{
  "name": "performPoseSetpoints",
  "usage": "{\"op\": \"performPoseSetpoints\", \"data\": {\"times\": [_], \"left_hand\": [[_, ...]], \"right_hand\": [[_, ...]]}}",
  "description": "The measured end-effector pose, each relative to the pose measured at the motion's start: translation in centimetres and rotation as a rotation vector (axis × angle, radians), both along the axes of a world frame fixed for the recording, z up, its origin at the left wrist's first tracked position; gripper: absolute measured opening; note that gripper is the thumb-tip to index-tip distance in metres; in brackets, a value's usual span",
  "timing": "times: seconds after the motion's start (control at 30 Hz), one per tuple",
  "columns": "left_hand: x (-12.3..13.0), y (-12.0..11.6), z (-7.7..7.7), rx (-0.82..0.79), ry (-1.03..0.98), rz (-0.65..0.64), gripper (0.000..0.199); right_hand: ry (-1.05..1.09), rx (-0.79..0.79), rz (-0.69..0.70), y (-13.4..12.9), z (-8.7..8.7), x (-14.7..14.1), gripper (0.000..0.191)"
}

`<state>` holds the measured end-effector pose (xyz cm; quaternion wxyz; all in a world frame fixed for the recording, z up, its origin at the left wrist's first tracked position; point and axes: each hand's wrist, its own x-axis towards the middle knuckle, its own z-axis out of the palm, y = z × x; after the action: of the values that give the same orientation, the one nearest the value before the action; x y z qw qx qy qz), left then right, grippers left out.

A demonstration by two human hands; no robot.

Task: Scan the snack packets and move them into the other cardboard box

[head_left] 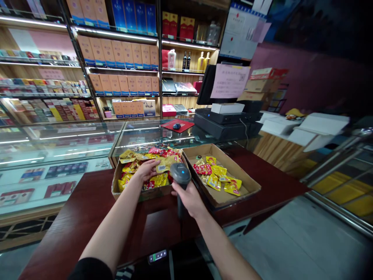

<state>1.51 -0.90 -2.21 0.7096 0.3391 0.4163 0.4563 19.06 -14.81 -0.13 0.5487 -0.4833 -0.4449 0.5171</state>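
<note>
My left hand (148, 171) is closed on the edge of a yellow snack packet (166, 163), its barcode side turned toward me. It holds the packet above a cardboard box (116, 190) filled with red and yellow snack packets. In my right hand (190, 196) is a dark grey barcode scanner (180, 174), upright, with a small blue light on its head. The scanner's head is close to the packet; whether they touch I cannot tell. Right of the scanner lies a second, shallower cardboard box (247, 189) with several yellow and red packets inside.
Both boxes rest on a dark red wooden counter (279, 186). A glass display case (140, 134) adjoins it behind, bearing a mouse (176, 126) on a red mat. A monitor and black cash register (224, 120) stand at the back right. Stocked shelves (125, 70) line the wall.
</note>
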Motion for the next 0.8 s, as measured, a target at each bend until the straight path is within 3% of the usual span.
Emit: {"op": "performPoseSetpoints", "data": {"times": [0.17,0.33,0.57,0.8], "left_hand": [[0.4,-0.2,0.6,0.010,0.009,-0.076,0.019],[3.1,0.2,3.0,0.005,0.036,-0.127,0.016],[11.8,1.1,5.6,-0.039,0.053,-0.315,0.015],[21.4,0.0,5.1,-0.086,0.018,-0.493,0.018]], "right_hand": [[0.154,-0.118,-0.122,3.5,1.8,3.4,0.027],[0.255,-0.127,-0.100,4.4,3.7,6.5,0.025],[0.317,-0.129,-0.113,3.8,5.5,13.6,0.017],[0.322,-0.216,-0.247,1.0,5.8,21.8,0.018]]}}
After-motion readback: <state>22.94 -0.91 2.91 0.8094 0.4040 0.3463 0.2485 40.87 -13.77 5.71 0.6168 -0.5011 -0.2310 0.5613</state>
